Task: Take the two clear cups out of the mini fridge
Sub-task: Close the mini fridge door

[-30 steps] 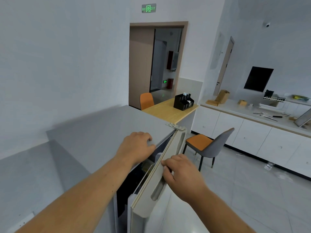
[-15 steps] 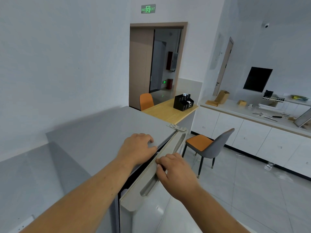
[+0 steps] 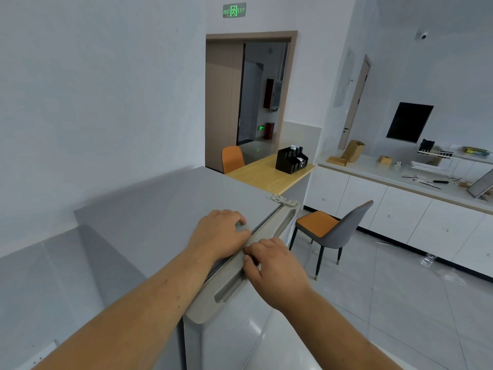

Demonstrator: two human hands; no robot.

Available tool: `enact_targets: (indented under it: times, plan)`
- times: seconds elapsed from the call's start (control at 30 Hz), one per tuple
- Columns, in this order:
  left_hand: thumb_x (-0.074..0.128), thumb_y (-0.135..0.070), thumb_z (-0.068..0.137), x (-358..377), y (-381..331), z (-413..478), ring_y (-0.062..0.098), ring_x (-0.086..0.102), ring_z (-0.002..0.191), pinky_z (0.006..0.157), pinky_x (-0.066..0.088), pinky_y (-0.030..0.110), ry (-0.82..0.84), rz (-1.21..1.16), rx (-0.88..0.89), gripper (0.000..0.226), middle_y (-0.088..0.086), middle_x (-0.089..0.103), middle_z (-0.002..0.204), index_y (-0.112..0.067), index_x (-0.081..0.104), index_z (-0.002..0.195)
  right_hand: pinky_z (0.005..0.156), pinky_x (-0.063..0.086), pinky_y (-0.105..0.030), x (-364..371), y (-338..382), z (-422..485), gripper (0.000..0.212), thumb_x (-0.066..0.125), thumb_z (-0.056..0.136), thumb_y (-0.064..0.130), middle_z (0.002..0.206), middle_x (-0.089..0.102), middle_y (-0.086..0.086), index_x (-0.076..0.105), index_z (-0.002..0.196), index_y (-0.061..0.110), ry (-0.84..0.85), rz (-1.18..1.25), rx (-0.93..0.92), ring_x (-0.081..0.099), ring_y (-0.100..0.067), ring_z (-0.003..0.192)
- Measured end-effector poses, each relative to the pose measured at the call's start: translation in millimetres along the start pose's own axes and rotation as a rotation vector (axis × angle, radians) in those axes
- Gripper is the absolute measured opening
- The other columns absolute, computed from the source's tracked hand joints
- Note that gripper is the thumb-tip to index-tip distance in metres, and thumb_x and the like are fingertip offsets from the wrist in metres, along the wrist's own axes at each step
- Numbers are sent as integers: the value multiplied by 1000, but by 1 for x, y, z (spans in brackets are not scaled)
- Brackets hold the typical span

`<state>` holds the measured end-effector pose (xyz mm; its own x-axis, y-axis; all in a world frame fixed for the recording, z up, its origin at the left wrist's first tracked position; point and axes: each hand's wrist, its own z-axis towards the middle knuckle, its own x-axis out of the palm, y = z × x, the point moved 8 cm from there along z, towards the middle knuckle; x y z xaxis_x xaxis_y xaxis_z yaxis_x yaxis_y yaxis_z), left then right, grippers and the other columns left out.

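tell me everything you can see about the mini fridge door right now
The mini fridge door is pale grey with a smooth, slightly glossy front and a beige top edge holding a recessed handle slot. A metal hinge bracket pins its far corner to the fridge top. It looks shut or nearly so, with only a thin dark seam along the top. The right hand rests on its top edge; the left hand lies on the fridge top by the seam.

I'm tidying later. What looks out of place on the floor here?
A clear plastic bottle lies on its side on the floor tiles at the foot of the white cabinets, with pale scuffs or scraps nearby.
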<state>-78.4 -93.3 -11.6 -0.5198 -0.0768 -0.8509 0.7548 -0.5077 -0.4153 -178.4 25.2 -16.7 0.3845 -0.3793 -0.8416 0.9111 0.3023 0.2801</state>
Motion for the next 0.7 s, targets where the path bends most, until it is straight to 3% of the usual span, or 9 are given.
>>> enact_targets:
  times: [0.6, 0.7]
  plan:
    - [57, -56, 80, 1, 0, 0, 14, 54, 114, 97, 47, 39, 1, 16, 4, 43, -13, 67, 124, -37, 67, 117, 72, 40, -29, 0, -2, 8, 26, 48, 102, 33, 73, 51, 7, 57, 80, 23, 13, -14, -15, 43, -13, 76]
    - [57, -57, 83, 2, 0, 0, 15, 54, 115, 98, 47, 39, 0, 32, 9, 42, -12, 67, 126, -36, 66, 118, 66, 39, -27, -9, -8, 13, 25, 49, 102, 33, 81, 50, 7, 62, 85, 22, -14, -19, -14, 44, -10, 79]
